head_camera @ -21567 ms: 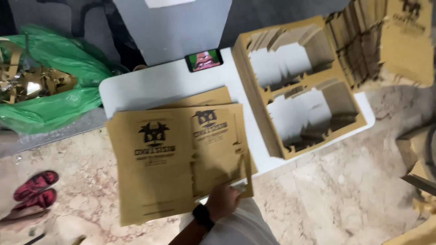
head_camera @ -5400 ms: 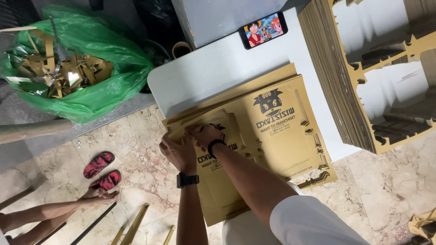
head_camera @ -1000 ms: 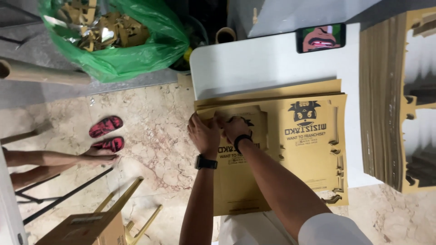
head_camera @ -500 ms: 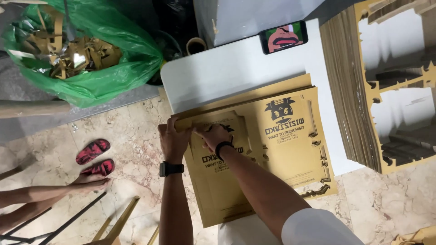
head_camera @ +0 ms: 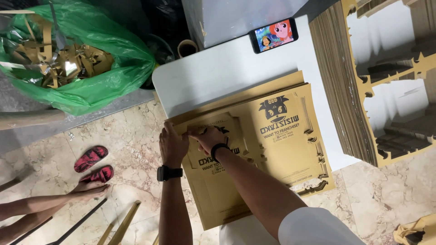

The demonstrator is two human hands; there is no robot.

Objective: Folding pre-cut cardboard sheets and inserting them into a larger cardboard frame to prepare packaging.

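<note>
Left hand (head_camera: 172, 144): fingers curled on sheet's (head_camera: 213, 149) nine o'clock edge, pinning it.
Right hand (head_camera: 206, 137): pinching the cut panel, freeing it.
Stack (head_camera: 281, 136): at three o'clock, within reach.

One head-worn camera looks steeply down, close over the white table (head_camera: 227, 77).

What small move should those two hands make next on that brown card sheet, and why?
Probably press the cut panel free: the left hand steadies the card sheet's edge, and the right hand pinches a part-cut piece beside it.
</note>
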